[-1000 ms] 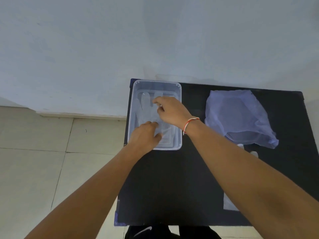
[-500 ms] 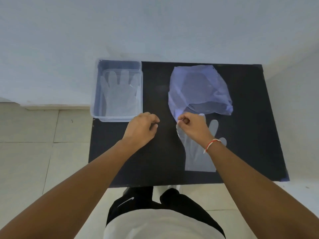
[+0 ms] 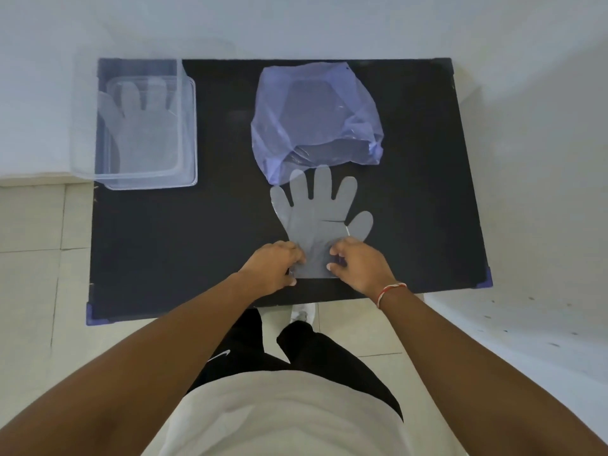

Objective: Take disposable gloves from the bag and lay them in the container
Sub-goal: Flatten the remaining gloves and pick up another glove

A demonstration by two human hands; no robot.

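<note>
A clear disposable glove (image 3: 320,212) lies flat on the black table (image 3: 197,245), fingers pointing away toward the bag. My left hand (image 3: 273,266) pinches the left corner of its cuff and my right hand (image 3: 357,263) pinches the right corner. The bluish plastic bag (image 3: 316,116) sits just beyond the glove, its mouth facing me and touching the fingertips. At the table's far left stands the clear plastic container (image 3: 187,126), with another clear glove (image 3: 141,126) lying flat inside it.
The table stands against a white wall. Tiled floor shows left of the table and below its near edge. My legs and a white shoe (image 3: 304,312) are under the near edge. A white ledge runs along the right side.
Both hands left the container, where a glove now lies, and came to the glove in front of the bag. They now grip its cuff near the table's front edge.
</note>
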